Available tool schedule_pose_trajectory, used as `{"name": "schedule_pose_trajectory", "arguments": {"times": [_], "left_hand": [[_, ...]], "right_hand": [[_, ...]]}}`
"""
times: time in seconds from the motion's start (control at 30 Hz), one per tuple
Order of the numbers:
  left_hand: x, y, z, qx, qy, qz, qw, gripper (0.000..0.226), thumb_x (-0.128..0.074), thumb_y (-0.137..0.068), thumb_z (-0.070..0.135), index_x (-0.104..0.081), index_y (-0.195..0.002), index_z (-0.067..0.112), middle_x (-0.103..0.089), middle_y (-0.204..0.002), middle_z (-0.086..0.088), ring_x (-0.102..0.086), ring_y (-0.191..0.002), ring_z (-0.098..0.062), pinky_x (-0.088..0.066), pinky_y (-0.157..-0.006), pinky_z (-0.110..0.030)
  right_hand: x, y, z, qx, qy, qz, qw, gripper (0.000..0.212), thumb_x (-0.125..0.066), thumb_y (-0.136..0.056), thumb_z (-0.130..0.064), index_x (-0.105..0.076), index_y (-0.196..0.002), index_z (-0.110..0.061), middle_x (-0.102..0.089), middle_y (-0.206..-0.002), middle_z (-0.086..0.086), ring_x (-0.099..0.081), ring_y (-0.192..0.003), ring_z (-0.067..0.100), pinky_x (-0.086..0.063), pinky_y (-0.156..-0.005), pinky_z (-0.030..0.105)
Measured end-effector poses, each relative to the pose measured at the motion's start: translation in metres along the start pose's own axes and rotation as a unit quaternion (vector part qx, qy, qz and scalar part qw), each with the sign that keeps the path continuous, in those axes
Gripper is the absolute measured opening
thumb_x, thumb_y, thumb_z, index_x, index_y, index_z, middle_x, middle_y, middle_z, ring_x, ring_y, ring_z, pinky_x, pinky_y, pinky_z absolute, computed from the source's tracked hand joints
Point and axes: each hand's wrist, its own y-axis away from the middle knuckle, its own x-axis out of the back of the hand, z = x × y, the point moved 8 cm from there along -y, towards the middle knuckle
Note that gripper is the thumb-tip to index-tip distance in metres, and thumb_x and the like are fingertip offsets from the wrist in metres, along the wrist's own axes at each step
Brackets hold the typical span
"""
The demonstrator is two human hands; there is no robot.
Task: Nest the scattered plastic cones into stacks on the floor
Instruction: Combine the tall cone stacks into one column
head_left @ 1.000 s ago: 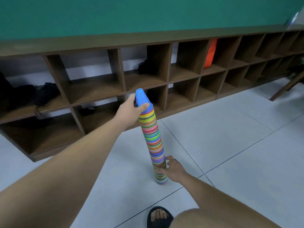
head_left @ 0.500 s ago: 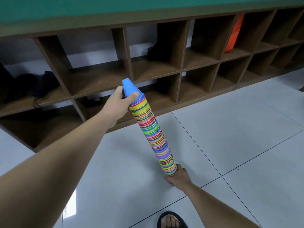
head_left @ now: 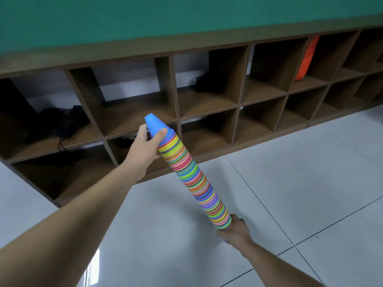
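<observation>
A long stack of nested cones [head_left: 194, 179] in many colours, topped by a blue cone [head_left: 154, 126], slants from upper left to lower right above the floor. My left hand [head_left: 145, 145] grips its top, thumb on the blue cone. My right hand [head_left: 235, 229] holds the bottom end, fingers curled under the lowest cones. The bottom rim is hidden by that hand.
A brown wooden cubby shelf [head_left: 176, 88] runs along the green wall just behind the stack. Dark bags [head_left: 58, 123] lie in the left cubbies and an orange item [head_left: 305, 59] stands in a right one. The white tiled floor [head_left: 300, 183] spreads to the right.
The stack went from upright on the floor to tilted, its top leaning left. My right hand slid from the side of the base to under it. The view moved closer to the shelf.
</observation>
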Motion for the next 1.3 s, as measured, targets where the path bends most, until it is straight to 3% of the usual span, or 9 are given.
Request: {"name": "schedule_pose_trajectory", "arguments": {"times": [0.1,0.27,0.43,0.6,0.77,0.87,1.07,1.13,1.3], "left_hand": [[0.023,-0.021,0.014,-0.015,0.037,0.013,0.999,0.058,-0.071,-0.098,0.050,-0.045,-0.145,0.030,-0.066,-0.132,0.005,-0.070,-0.118,-0.017,-0.061,-0.100,-0.049],[0.059,-0.068,0.047,-0.048,0.057,0.027,0.997,0.059,-0.072,-0.096,0.054,-0.046,-0.145,0.033,-0.068,-0.132,0.007,-0.073,-0.116,-0.014,-0.063,-0.096,-0.047],[0.097,-0.095,0.085,-0.055,0.080,0.045,0.994,0.041,-0.071,-0.100,0.051,-0.052,-0.131,0.033,-0.073,-0.123,0.011,-0.076,-0.106,-0.007,-0.063,-0.091,-0.043],[0.150,-0.104,0.140,-0.020,0.088,0.063,0.994,0.049,-0.072,-0.097,0.056,-0.050,-0.137,0.037,-0.071,-0.129,0.013,-0.074,-0.112,-0.007,-0.060,-0.091,-0.042],[0.194,-0.102,0.216,0.016,0.096,0.087,0.992,0.045,-0.071,-0.098,0.054,-0.051,-0.134,0.036,-0.072,-0.129,0.012,-0.074,-0.115,-0.011,-0.059,-0.096,-0.048],[0.214,-0.096,0.274,0.044,0.104,0.096,0.989,0.046,-0.073,-0.097,0.054,-0.051,-0.134,0.035,-0.072,-0.131,0.008,-0.074,-0.117,-0.018,-0.060,-0.098,-0.051],[0.239,-0.077,0.405,0.088,0.127,0.128,0.980,0.042,-0.076,-0.098,0.046,-0.054,-0.129,0.029,-0.074,-0.124,0.000,-0.077,-0.111,-0.024,-0.066,-0.088,-0.051],[0.245,-0.075,0.447,0.103,0.120,0.142,0.977,0.040,-0.077,-0.097,0.046,-0.055,-0.127,0.030,-0.074,-0.124,0.001,-0.076,-0.112,-0.020,-0.064,-0.092,-0.051],[0.248,-0.076,0.536,0.124,0.117,0.157,0.973,0.042,-0.075,-0.099,0.044,-0.053,-0.130,0.026,-0.072,-0.127,-0.002,-0.074,-0.116,-0.022,-0.066,-0.085,-0.045]], "right_hand": [[0.016,-0.014,-0.040,0.024,0.005,0.003,1.000,0.056,-0.080,-0.046,-0.051,-0.062,-0.096,-0.035,-0.061,-0.099,-0.001,-0.072,-0.077,0.016,-0.065,-0.072,0.037],[0.042,-0.040,-0.125,0.060,0.053,0.007,0.997,0.057,-0.082,-0.046,-0.051,-0.063,-0.097,-0.033,-0.063,-0.100,-0.001,-0.071,-0.073,0.012,-0.056,-0.063,0.025],[0.060,-0.064,-0.192,0.081,0.105,0.016,0.991,0.066,-0.079,-0.040,-0.058,-0.065,-0.097,-0.027,-0.071,-0.090,-0.001,-0.069,-0.087,0.016,-0.063,-0.076,0.035],[0.083,-0.018,-0.261,0.089,0.147,-0.011,0.985,0.055,-0.077,-0.049,-0.054,-0.064,-0.094,-0.027,-0.069,-0.087,-0.001,-0.067,-0.084,0.014,-0.058,-0.069,0.029],[0.129,0.017,-0.319,0.085,0.156,-0.042,0.983,0.064,-0.075,-0.042,-0.062,-0.063,-0.095,-0.028,-0.068,-0.089,0.002,-0.073,-0.072,0.021,-0.064,-0.067,0.034],[0.172,0.049,-0.350,0.070,0.155,-0.063,0.983,0.066,-0.080,-0.040,-0.060,-0.064,-0.095,-0.028,-0.068,-0.090,0.003,-0.074,-0.071,0.025,-0.065,-0.066,0.038],[0.280,0.131,-0.436,0.069,0.195,-0.111,0.972,0.064,-0.078,-0.041,-0.061,-0.064,-0.097,-0.033,-0.066,-0.091,-0.002,-0.073,-0.070,0.019,-0.064,-0.068,0.033],[0.320,0.156,-0.468,0.071,0.210,-0.120,0.968,0.066,-0.076,-0.041,-0.061,-0.063,-0.100,-0.034,-0.064,-0.093,-0.003,-0.072,-0.075,0.017,-0.063,-0.072,0.031],[0.416,0.192,-0.545,0.081,0.241,-0.126,0.959,0.074,-0.078,-0.051,-0.060,-0.059,-0.118,-0.037,-0.055,-0.110,-0.005,-0.065,-0.101,0.021,-0.056,-0.086,0.032]]}}
